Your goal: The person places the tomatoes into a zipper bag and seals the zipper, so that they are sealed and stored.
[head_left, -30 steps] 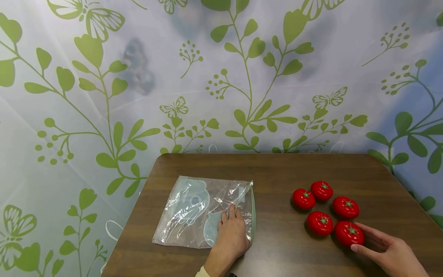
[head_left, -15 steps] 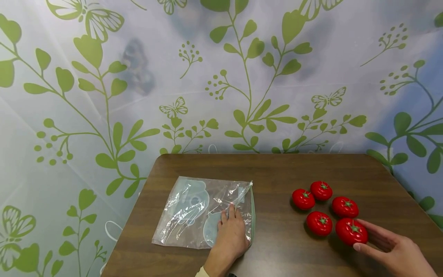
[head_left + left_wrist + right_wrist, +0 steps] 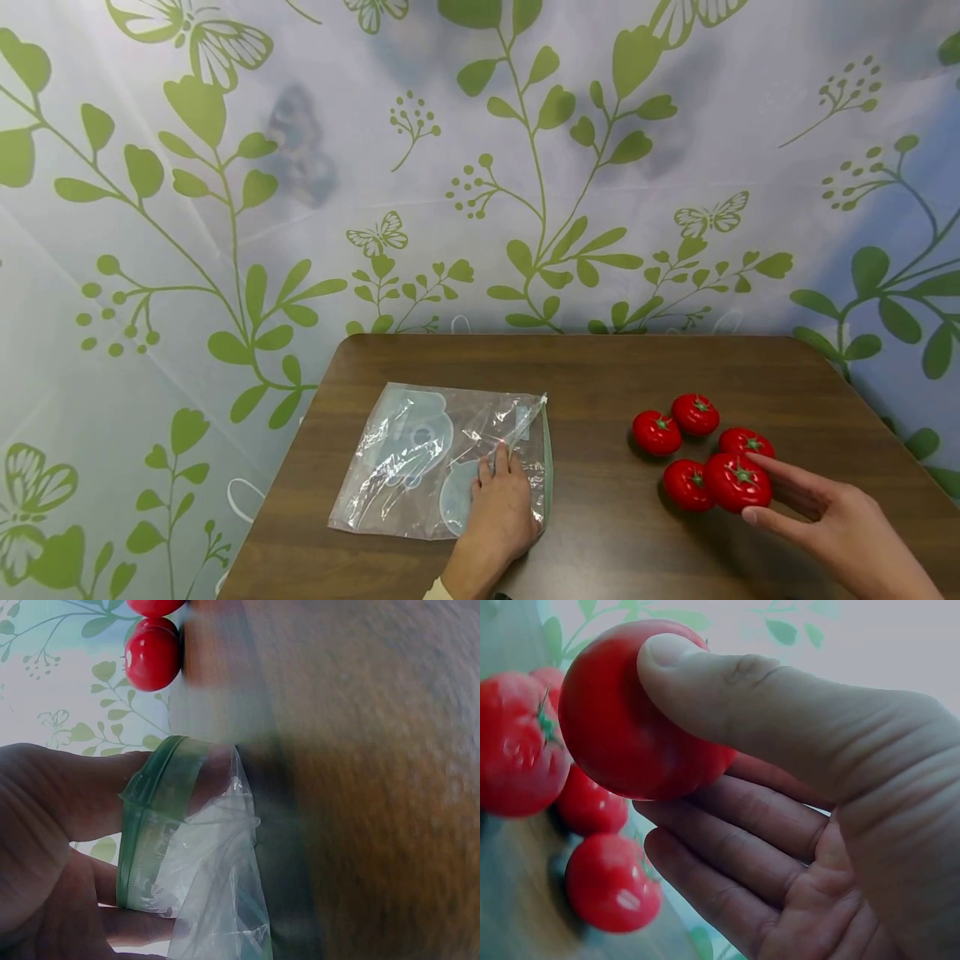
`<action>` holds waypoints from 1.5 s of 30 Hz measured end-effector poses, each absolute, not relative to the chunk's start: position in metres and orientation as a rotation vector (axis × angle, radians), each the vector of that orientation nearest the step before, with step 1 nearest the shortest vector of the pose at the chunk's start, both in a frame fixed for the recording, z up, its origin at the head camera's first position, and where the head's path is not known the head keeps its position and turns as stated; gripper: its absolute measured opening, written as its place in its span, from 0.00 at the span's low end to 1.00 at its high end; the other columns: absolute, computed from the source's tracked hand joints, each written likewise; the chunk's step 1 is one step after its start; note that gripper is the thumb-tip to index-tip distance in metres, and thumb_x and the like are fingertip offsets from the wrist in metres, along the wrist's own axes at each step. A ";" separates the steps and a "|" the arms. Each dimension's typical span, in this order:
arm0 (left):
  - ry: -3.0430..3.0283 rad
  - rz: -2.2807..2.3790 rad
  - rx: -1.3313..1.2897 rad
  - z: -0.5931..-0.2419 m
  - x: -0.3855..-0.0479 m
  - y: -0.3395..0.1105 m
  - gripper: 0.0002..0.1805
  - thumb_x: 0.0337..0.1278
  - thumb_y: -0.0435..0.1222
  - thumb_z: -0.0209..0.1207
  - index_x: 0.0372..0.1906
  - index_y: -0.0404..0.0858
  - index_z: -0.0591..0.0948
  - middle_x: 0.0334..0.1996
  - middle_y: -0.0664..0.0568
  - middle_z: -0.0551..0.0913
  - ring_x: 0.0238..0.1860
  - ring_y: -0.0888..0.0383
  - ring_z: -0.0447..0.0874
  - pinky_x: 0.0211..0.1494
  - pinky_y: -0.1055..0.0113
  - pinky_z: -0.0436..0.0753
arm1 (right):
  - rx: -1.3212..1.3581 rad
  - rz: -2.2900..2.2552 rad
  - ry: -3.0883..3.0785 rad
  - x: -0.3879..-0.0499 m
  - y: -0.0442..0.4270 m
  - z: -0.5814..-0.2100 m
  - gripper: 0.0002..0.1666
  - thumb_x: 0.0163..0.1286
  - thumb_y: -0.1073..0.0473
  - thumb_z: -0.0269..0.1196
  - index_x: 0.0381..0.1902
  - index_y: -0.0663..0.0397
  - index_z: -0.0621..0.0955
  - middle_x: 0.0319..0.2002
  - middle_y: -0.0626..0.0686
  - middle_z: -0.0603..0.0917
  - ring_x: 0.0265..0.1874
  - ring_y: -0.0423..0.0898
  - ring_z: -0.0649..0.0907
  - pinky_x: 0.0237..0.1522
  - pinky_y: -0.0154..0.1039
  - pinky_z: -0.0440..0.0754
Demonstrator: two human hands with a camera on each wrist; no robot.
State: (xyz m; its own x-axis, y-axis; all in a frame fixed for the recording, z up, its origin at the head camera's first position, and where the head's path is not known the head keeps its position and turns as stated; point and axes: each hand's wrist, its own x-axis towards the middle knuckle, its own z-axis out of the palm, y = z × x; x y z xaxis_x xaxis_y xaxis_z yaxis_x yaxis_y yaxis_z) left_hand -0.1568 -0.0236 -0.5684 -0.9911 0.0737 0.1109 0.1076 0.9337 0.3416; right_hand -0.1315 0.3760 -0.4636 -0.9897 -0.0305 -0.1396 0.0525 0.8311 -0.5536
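Note:
On the table, the clear plastic bag (image 3: 405, 500) lies flat in the head view, its green-edged opening on the right. My left hand (image 3: 498, 512) lies over that opening end; in the left wrist view, the thumb and fingers of my left hand (image 3: 60, 832) grip around the green rim (image 3: 139, 832). A red tomato (image 3: 737, 482) is held up between thumb and fingers of my right hand (image 3: 843, 521), in front of the other tomatoes. The right wrist view shows the thumb of my right hand (image 3: 780, 765) across this tomato (image 3: 607, 712).
Several other red tomatoes, one of them nearest the bag (image 3: 656, 432), are grouped at the right of the brown table (image 3: 600, 358). A curtain (image 3: 420, 192) with green leaves and butterflies hangs behind the far table edge.
My right hand has raised the front tomato and brought it slightly left and away from me, so it now partly covers two others. My left hand and the bag have stayed put.

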 end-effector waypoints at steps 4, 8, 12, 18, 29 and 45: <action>-2.995 -0.544 -0.145 -0.568 -0.156 -0.024 0.57 0.31 0.41 0.86 0.72 0.24 0.75 0.76 0.29 0.73 0.71 0.22 0.76 0.65 0.30 0.82 | -0.062 -0.894 2.897 -0.135 0.369 -0.458 0.55 0.67 0.34 0.77 0.77 0.67 0.75 0.70 0.82 0.74 0.60 0.74 0.87 0.39 0.42 0.93; -2.996 -0.548 -0.151 -0.564 -0.155 -0.024 0.57 0.31 0.42 0.87 0.73 0.24 0.75 0.76 0.29 0.72 0.72 0.22 0.75 0.65 0.30 0.82 | -0.131 -0.929 2.927 -0.138 0.361 -0.452 0.51 0.64 0.36 0.80 0.76 0.59 0.78 0.70 0.78 0.78 0.53 0.49 0.94 0.38 0.32 0.90; -3.008 -0.543 -0.143 -0.563 -0.154 -0.024 0.57 0.31 0.42 0.87 0.72 0.24 0.75 0.76 0.29 0.73 0.71 0.23 0.76 0.65 0.31 0.82 | -0.215 -0.979 2.933 -0.142 0.353 -0.448 0.47 0.63 0.41 0.82 0.75 0.53 0.80 0.68 0.74 0.82 0.48 0.25 0.87 0.40 0.30 0.89; -3.031 -0.532 -0.128 -0.558 -0.154 -0.023 0.58 0.32 0.43 0.88 0.73 0.25 0.75 0.77 0.30 0.73 0.72 0.23 0.76 0.66 0.31 0.82 | -0.308 -1.030 2.894 -0.150 0.340 -0.444 0.43 0.66 0.45 0.81 0.74 0.52 0.81 0.65 0.70 0.86 0.48 0.23 0.86 0.41 0.31 0.89; -3.066 -0.591 -0.120 -0.548 -0.151 -0.024 0.58 0.36 0.41 0.87 0.75 0.23 0.72 0.79 0.29 0.69 0.74 0.22 0.72 0.70 0.30 0.79 | -0.344 -1.113 2.791 -0.166 0.317 -0.438 0.44 0.69 0.44 0.78 0.77 0.53 0.78 0.70 0.73 0.81 0.61 0.65 0.90 0.47 0.44 0.93; -3.110 -0.606 -0.126 -0.520 -0.144 -0.023 0.56 0.37 0.40 0.87 0.73 0.22 0.73 0.77 0.28 0.71 0.73 0.22 0.73 0.69 0.31 0.80 | -0.463 -1.222 2.717 -0.179 0.287 -0.437 0.42 0.66 0.45 0.81 0.75 0.50 0.80 0.67 0.62 0.87 0.61 0.57 0.91 0.51 0.42 0.93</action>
